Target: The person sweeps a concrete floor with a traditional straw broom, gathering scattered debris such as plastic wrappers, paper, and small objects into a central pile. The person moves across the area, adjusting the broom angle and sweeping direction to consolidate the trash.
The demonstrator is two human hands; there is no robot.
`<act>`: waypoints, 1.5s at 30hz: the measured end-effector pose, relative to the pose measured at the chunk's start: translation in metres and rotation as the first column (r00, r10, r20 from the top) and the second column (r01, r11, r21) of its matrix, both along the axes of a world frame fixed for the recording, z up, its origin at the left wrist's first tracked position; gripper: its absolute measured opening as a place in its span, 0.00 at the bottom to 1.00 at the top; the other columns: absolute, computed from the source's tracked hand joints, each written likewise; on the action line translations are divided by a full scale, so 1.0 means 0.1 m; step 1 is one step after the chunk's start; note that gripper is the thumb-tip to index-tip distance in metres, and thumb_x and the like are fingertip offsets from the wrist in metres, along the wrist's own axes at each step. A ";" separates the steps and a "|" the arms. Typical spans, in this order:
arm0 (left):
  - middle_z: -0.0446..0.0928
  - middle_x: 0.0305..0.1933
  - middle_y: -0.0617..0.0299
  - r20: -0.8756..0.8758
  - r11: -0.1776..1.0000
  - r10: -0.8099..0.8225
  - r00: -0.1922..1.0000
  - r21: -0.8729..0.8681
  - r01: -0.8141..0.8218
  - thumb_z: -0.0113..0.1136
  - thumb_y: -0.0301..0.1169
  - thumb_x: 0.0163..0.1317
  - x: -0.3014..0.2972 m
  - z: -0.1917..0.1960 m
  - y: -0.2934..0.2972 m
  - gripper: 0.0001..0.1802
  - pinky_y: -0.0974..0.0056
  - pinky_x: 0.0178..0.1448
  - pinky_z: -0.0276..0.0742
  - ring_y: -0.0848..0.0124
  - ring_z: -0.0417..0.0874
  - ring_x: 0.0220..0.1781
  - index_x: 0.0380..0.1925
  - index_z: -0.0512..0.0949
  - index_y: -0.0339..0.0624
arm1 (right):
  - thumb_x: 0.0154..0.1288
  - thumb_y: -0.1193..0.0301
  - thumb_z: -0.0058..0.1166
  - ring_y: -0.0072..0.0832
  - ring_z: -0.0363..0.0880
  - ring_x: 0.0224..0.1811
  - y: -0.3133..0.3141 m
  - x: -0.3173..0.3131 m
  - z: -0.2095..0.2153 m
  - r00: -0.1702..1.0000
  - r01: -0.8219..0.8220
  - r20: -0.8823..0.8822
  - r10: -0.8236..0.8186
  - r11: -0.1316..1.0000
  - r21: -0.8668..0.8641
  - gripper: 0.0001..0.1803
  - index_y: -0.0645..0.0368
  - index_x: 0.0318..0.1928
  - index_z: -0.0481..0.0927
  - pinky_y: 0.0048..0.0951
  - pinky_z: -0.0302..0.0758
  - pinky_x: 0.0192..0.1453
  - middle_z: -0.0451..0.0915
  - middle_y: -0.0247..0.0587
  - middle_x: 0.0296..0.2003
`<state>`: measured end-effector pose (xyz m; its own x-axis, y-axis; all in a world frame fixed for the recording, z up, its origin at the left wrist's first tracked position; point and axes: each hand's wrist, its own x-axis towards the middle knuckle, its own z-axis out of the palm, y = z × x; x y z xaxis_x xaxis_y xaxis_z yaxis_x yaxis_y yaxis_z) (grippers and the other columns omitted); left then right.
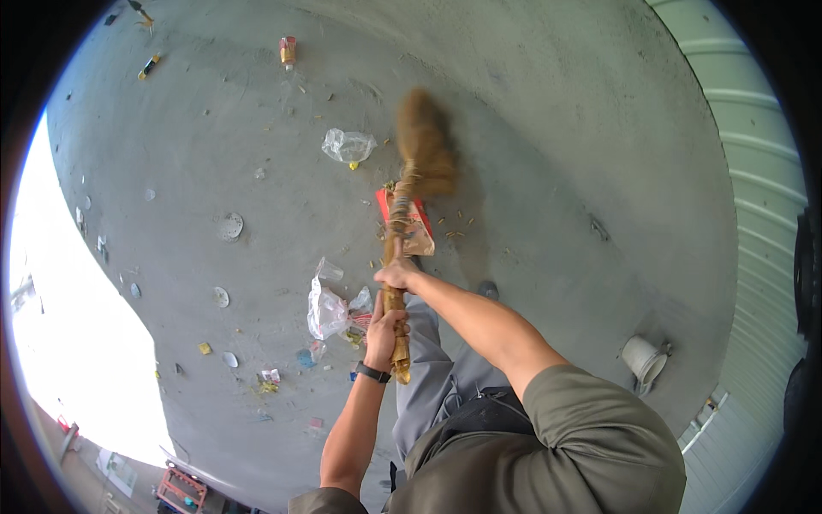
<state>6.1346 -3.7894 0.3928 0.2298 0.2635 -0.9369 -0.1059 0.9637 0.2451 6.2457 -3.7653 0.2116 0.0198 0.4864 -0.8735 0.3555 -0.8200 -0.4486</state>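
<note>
Both my hands are wrapped round the short handle of a straw broom (425,128), whose brush end is blurred by motion over the floor. My right hand (398,272) grips the handle further up, toward the bristles. Close to the handle's yellowish butt end, my left hand (384,339) is closed round it, a dark band on the wrist. Beneath the broom lies a red and tan packet (418,231), partly hidden by the handle, with small brown bits scattered beside it. A crumpled clear plastic bag (325,310) rests on the floor left of my hands.
Another clear bag (349,146) and a red-brown packet (288,51) lie farther off on the grey floor (531,206). Several pale discs, one a round lid (231,227), are strewn left. At right, a white bucket (643,360) lies near a ribbed pale wall (753,154).
</note>
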 end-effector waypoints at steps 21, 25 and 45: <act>0.76 0.45 0.56 0.460 0.900 -0.327 0.825 -0.116 0.421 0.53 0.29 0.68 1.29 1.02 -3.22 0.20 0.52 0.54 0.84 0.61 0.83 0.43 0.59 0.67 0.40 | 0.49 0.78 0.60 0.36 0.85 0.28 -3.90 1.48 1.63 0.517 0.855 -0.093 -0.851 0.508 0.107 0.56 0.58 0.75 0.41 0.35 0.81 0.32 0.80 0.53 0.38; 0.78 0.35 0.58 0.432 0.766 -0.531 0.729 -0.124 0.631 0.57 0.36 0.69 2.26 0.38 -4.21 0.13 0.60 0.41 0.83 0.64 0.83 0.34 0.44 0.74 0.37 | 0.51 0.81 0.58 0.35 0.80 0.23 -5.26 2.32 1.23 0.218 0.964 0.019 -0.976 0.218 0.153 0.40 0.57 0.65 0.58 0.36 0.77 0.26 0.77 0.47 0.32; 0.75 0.33 0.63 -0.183 0.974 -0.113 0.977 0.175 0.146 0.52 0.35 0.72 0.58 0.80 -3.32 0.12 0.72 0.27 0.74 0.75 0.75 0.25 0.52 0.71 0.48 | 0.52 0.64 0.61 0.52 0.78 0.57 -2.93 0.23 1.31 0.924 0.245 -0.325 -0.204 0.965 0.091 0.65 0.61 0.76 0.24 0.38 0.74 0.61 0.79 0.68 0.52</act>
<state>6.1928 -4.1215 0.4723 0.1144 0.4152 -0.9025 0.0760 0.9022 0.4247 6.2691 -4.0582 0.3424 -0.1205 0.6086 -0.7842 -0.0048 -0.7904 -0.6126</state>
